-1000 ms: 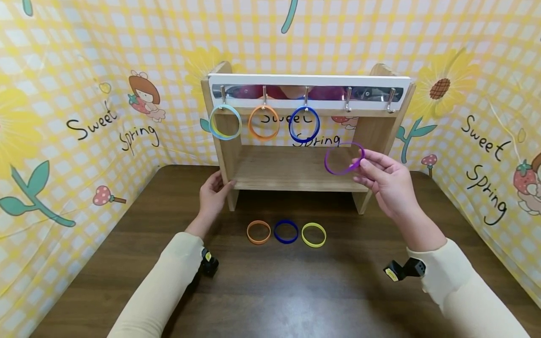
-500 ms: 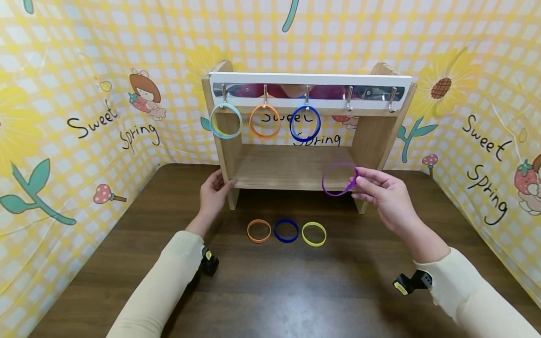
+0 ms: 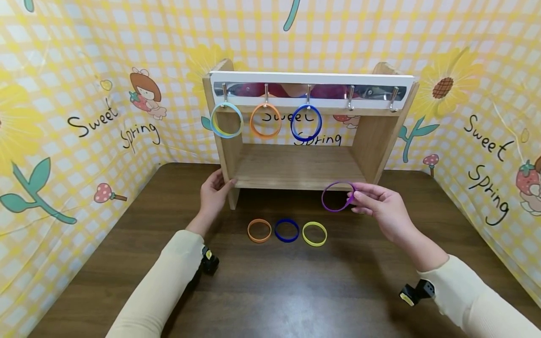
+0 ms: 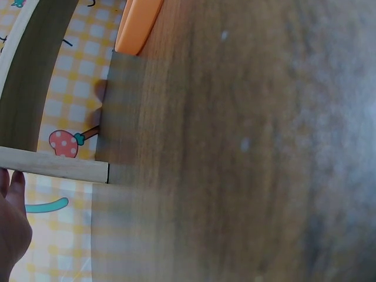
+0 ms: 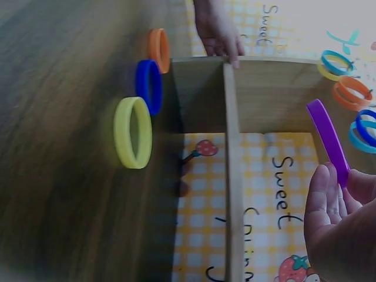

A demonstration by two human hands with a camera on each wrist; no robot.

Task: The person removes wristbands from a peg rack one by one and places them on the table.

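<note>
Resting against the left post of the wooden rack, the left hand has its fingers fairly straight and flat on the wood, so it holds nothing and only touches the frame. To the right of it, three bracelets hang on the hooks under the top rail: a light blue and yellow one, an orange one and a dark blue one; the two hooks further right are bare. Below, on the brown desk, three more lie flat in a row, well apart from both hands: an orange bracelet, a blue bracelet and a yellow bracelet. Further right, the purple bracelet is in the air just in front of the lower shelf edge, above the desk and to the upper right of the yellow one. The right hand pinches it at its right rim with the fingers close together, so the ring extends to the left from the fingertips, and its open face is turned about toward the head camera. It is a thin, smooth, glossy band of one purple colour, round and not bent. The right hand is clearly the nearer one to it.
</note>
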